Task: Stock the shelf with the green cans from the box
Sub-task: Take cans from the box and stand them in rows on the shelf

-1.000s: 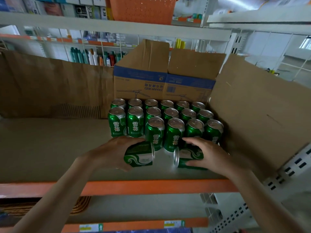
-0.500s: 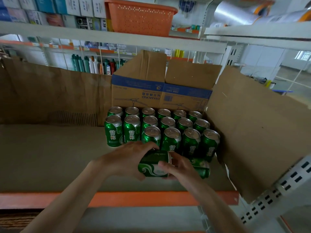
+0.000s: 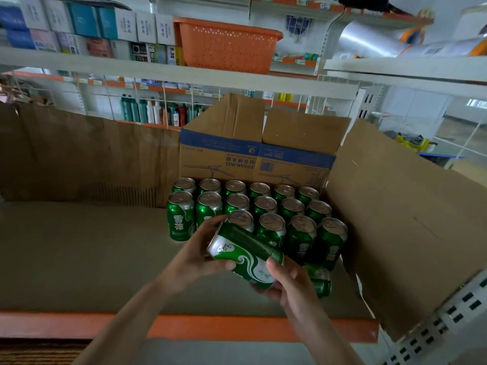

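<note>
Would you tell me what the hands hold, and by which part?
One tilted green can: left hand grips its upper end, right hand its lower end.

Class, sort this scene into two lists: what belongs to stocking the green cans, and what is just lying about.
Job: held can, lying can, standing cans, shelf, left hand, right hand.
Lying about: orange basket, bottles, small boxes.
</note>
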The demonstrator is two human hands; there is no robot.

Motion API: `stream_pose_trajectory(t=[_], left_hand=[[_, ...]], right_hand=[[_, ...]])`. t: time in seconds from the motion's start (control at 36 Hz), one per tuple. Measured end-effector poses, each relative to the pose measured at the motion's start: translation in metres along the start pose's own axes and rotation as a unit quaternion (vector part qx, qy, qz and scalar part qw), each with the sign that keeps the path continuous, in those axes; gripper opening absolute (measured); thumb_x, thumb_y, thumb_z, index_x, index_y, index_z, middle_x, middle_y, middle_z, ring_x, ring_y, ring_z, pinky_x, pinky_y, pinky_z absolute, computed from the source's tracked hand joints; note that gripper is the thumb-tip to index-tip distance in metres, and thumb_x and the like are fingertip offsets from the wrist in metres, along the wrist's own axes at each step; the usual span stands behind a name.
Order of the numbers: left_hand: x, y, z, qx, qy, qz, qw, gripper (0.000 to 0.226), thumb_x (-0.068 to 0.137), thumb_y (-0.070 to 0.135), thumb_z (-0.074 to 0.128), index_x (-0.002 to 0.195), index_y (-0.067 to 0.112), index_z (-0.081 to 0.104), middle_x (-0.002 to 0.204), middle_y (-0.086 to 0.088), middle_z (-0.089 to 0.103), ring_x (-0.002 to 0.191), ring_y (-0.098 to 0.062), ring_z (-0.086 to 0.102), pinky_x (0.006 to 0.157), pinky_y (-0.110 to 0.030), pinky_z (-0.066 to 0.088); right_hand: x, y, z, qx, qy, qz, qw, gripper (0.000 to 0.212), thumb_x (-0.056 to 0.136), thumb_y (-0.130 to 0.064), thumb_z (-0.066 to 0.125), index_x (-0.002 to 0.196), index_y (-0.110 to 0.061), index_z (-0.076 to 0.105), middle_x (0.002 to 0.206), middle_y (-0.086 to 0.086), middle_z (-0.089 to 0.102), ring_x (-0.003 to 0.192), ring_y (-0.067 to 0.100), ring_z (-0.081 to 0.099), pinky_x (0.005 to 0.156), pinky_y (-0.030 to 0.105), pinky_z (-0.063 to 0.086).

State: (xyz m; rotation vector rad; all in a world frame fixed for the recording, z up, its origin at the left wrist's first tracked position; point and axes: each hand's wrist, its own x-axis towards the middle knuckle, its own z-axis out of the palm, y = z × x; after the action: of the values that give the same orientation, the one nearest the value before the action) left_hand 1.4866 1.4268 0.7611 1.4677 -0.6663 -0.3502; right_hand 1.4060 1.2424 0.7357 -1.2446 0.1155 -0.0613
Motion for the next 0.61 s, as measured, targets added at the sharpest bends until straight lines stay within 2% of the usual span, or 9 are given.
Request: stream_pose_trajectory(t=[0.08, 0.14, 0.25, 0.36, 0.44, 0.5, 0.56, 0.61], left_hand=[[-0.003, -0.006, 0.008, -0.114, 0.043, -0.013, 0.992, 0.107, 0.037, 0.042, 0.092, 0.129, 0.021, 0.043, 0.116, 0.005, 0.066, 0.103, -0.016, 0.065, 0.075, -0.024, 0.054], [-0.004, -0.008, 0.011, -0.170, 0.069, -0.023, 0.983, 0.107, 0.032, 0.044, 0.093, 0.127, 0.022, 0.048, 0.121, -0.008, 0.061, 0.101, -0.024, 0.065, 0.074, -0.028, 0.055], [-0.002, -0.009, 0.018, -0.219, 0.105, -0.013, 0.970, 0.098, 0.028, 0.042, 0.094, 0.116, 0.020, 0.057, 0.104, -0.008, 0.069, 0.089, -0.021, 0.069, 0.067, -0.026, 0.055], [-0.001, -0.004, 0.018, -0.195, 0.121, -0.001, 0.973, 0.096, 0.028, 0.047, 0.092, 0.113, 0.018, 0.058, 0.097, -0.005, 0.071, 0.087, -0.020, 0.069, 0.065, -0.024, 0.054], [-0.002, -0.002, 0.014, -0.150, 0.104, -0.001, 0.983, 0.092, 0.034, 0.051, 0.090, 0.114, 0.018, 0.059, 0.101, -0.007, 0.070, 0.092, -0.024, 0.067, 0.069, -0.026, 0.054], [-0.002, 0.000, 0.011, -0.124, 0.096, -0.002, 0.988, 0.092, 0.036, 0.053, 0.089, 0.115, 0.016, 0.059, 0.105, -0.010, 0.068, 0.097, -0.027, 0.065, 0.074, -0.029, 0.054], [-0.001, 0.003, 0.009, -0.092, 0.081, 0.000, 0.992, 0.089, 0.042, 0.052, 0.088, 0.117, 0.015, 0.059, 0.110, -0.013, 0.065, 0.102, -0.031, 0.063, 0.078, -0.033, 0.054], [-0.002, 0.007, 0.009, -0.066, 0.055, 0.004, 0.996, 0.081, 0.048, 0.045, 0.086, 0.117, 0.013, 0.058, 0.108, -0.007, 0.067, 0.100, -0.024, 0.065, 0.078, -0.029, 0.053]], right_hand=[[-0.002, 0.001, 0.007, 0.046, -0.006, 0.009, 0.999, 0.085, 0.026, -0.052, 0.092, 0.093, -0.005, 0.067, 0.096, 0.019, 0.071, 0.085, 0.029, 0.070, 0.063, 0.038, 0.059], [-0.003, 0.002, 0.012, 0.077, -0.007, 0.018, 0.997, 0.090, 0.023, -0.047, 0.094, 0.095, -0.003, 0.065, 0.096, 0.019, 0.071, 0.084, 0.029, 0.070, 0.061, 0.039, 0.059], [-0.006, 0.003, 0.019, 0.085, -0.025, 0.021, 0.996, 0.099, 0.029, -0.047, 0.094, 0.109, -0.001, 0.060, 0.100, 0.019, 0.070, 0.083, 0.030, 0.070, 0.061, 0.037, 0.059], [-0.008, 0.002, 0.019, 0.014, -0.031, 0.030, 0.999, 0.101, 0.035, -0.058, 0.089, 0.116, -0.006, 0.059, 0.104, 0.017, 0.070, 0.088, 0.032, 0.069, 0.066, 0.036, 0.058], [-0.009, 0.002, 0.016, -0.073, -0.029, 0.033, 0.996, 0.096, 0.030, -0.064, 0.085, 0.109, -0.015, 0.060, 0.100, 0.008, 0.071, 0.088, 0.020, 0.070, 0.063, 0.028, 0.055], [-0.009, 0.000, 0.015, -0.132, -0.036, 0.015, 0.991, 0.091, 0.036, -0.064, 0.082, 0.109, -0.016, 0.059, 0.099, 0.005, 0.070, 0.088, 0.012, 0.069, 0.066, 0.024, 0.053], [-0.010, -0.004, 0.017, -0.164, -0.049, -0.005, 0.985, 0.093, 0.042, -0.067, 0.081, 0.114, -0.014, 0.058, 0.105, 0.007, 0.070, 0.099, 0.017, 0.066, 0.075, 0.027, 0.053], [-0.013, -0.008, 0.018, -0.183, -0.068, -0.011, 0.981, 0.091, 0.044, -0.065, 0.081, 0.115, -0.015, 0.057, 0.108, 0.003, 0.070, 0.102, 0.017, 0.066, 0.078, 0.026, 0.052]])
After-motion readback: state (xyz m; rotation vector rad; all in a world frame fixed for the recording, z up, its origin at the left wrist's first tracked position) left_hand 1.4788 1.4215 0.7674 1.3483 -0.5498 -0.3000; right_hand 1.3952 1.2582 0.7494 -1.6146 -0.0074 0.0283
